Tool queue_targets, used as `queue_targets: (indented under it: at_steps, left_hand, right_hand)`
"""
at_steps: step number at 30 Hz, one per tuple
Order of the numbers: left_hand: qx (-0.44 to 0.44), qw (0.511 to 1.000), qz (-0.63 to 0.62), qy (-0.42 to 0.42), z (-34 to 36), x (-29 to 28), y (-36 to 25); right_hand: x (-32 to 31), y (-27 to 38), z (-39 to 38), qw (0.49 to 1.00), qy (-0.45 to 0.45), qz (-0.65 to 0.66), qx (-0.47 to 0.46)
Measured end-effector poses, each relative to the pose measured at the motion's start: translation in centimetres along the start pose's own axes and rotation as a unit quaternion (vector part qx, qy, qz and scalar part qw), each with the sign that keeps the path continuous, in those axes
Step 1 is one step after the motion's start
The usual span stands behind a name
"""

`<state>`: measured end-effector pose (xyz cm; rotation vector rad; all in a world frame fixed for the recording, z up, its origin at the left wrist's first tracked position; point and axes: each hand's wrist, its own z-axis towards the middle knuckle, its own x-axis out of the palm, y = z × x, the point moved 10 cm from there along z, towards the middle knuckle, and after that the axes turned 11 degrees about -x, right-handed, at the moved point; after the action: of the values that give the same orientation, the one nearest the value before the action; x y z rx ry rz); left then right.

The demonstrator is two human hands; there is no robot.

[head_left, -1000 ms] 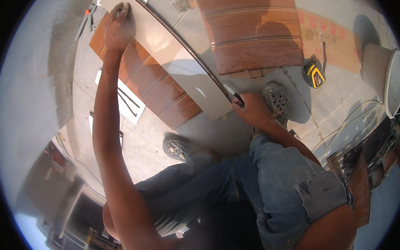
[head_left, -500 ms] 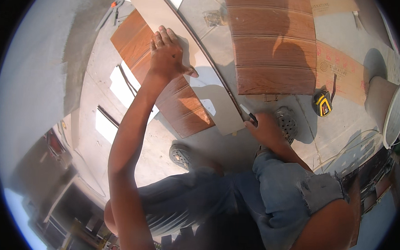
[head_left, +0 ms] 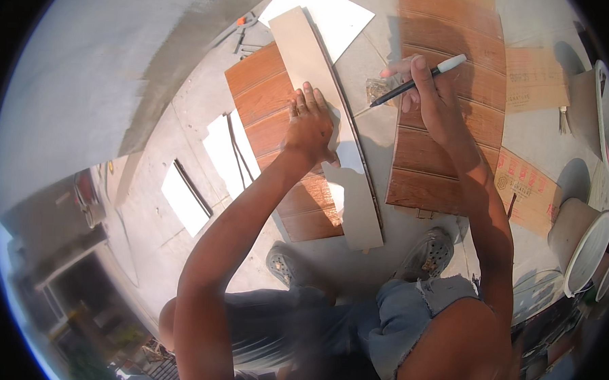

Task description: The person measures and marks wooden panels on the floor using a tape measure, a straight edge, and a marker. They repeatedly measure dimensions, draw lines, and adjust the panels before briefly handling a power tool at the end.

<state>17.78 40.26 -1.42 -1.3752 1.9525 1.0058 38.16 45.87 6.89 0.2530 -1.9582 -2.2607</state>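
Note:
My left hand (head_left: 308, 130) presses flat on a long pale plank (head_left: 363, 209), its fingers stretched toward the far end. Beneath that plank, set at an angle to it, lies a brown wood-grain panel (head_left: 258, 86) with grooves across it. My right hand (head_left: 436, 104) is raised to the right of the plank and grips a marker pen (head_left: 397, 92) with a black body and a white end. The pen's dark tip points left toward the plank's right edge, apart from it. Below my right hand rests a second brown grooved panel (head_left: 428, 158).
Two pale buckets (head_left: 579, 253) stand at the right, near flattened cardboard (head_left: 525, 186) and a paintbrush (head_left: 564, 120). White sheets (head_left: 336, 18) lie at the far end, with another white piece (head_left: 184, 198) at left. My clogs (head_left: 432, 253) are just in front of the panels.
My right hand has lifted away from the plank's near end and moved far upward with the marker pen. My left hand stays on the plank. The whole view has shifted.

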Motion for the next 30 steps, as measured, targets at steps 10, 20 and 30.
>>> queue_targets:
  at_steps: [10,20,30]
  left_hand:
    - [-0.003,0.999,-0.046,-0.026,0.0,-0.2,0.1]
    - [0.000,0.995,-0.038,-0.090,-0.3,-0.3,0.3]
    - [0.002,0.992,-0.066,-0.105,-0.1,0.0,0.4]
  right_hand:
    - [5.3,-6.9,12.9,0.993,-0.083,-0.037,-0.075]
    - [7.8,-9.0,16.2,0.995,-0.040,-0.077,-0.055]
    - [9.3,-9.5,16.8,0.991,-0.024,-0.112,-0.074]
